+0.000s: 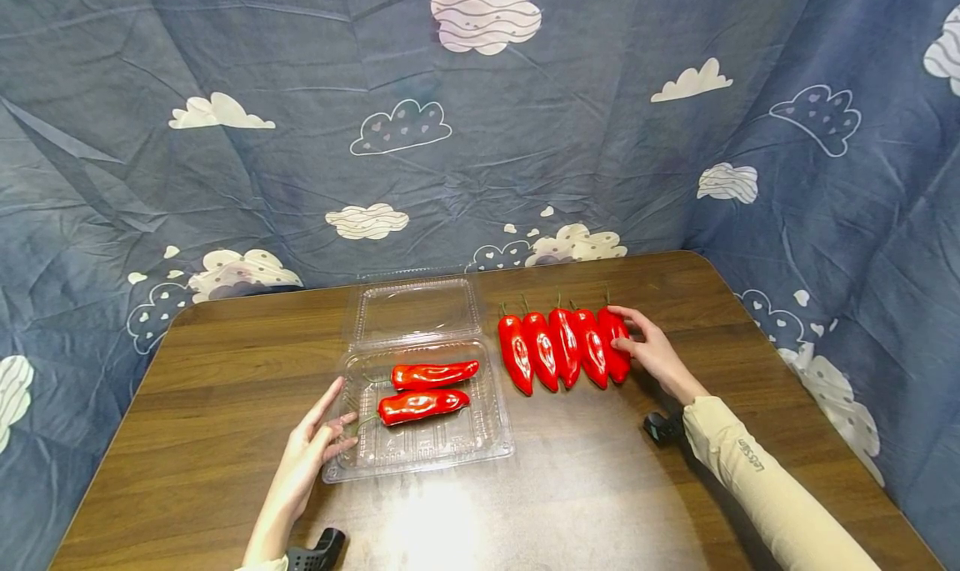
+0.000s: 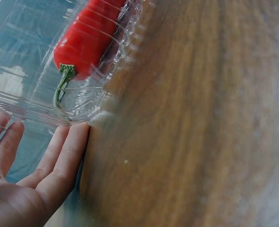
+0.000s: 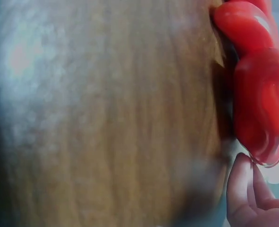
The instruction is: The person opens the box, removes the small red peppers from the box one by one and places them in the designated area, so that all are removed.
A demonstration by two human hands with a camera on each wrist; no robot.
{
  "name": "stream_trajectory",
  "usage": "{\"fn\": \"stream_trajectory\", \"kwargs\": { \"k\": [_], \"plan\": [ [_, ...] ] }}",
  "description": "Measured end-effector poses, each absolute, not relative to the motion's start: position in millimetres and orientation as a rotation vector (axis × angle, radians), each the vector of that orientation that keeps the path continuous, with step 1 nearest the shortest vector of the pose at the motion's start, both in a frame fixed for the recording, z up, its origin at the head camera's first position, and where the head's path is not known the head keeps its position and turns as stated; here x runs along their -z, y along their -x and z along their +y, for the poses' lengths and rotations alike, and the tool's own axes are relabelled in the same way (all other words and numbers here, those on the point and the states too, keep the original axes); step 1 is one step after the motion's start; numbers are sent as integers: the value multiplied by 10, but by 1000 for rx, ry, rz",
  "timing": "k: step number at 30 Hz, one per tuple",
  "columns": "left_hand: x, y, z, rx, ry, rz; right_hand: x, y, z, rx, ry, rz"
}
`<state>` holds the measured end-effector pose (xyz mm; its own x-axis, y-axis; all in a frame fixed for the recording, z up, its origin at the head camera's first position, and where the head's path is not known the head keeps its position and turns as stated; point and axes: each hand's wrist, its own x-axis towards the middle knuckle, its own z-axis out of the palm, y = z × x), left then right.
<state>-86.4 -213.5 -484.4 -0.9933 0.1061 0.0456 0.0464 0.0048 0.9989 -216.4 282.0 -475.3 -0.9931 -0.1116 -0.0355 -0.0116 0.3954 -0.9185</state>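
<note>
Five long red peppers (image 1: 564, 350) lie right of centre, where the right hand (image 1: 656, 356), pinching the rightmost pepper (image 1: 617, 364), could roll its neighbour by dragging sideways, while the spread-fingered left hand (image 1: 306, 448) merely touches the lower-centre clear clamshell (image 1: 492, 413).

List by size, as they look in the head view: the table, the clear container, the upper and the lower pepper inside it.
1. Table
2. Clear container
3. Upper pepper and lower pepper: too alike to rank
</note>
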Motion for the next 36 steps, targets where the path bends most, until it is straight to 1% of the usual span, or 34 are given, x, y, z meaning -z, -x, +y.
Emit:
{"fn": "stream_trajectory", "kwargs": {
  "k": [17,28,36],
  "plan": [
    [4847,868,-2141,-2185,-165,2192,4605,2157,2815,1803,176,2624],
    [4849,872,-2135,-2186,-167,2188,4482,2091,2554,1838,245,2488],
    [4838,864,-2126,-2169,-139,2223,4489,2064,2301,1781,342,2438]
  ]
}}
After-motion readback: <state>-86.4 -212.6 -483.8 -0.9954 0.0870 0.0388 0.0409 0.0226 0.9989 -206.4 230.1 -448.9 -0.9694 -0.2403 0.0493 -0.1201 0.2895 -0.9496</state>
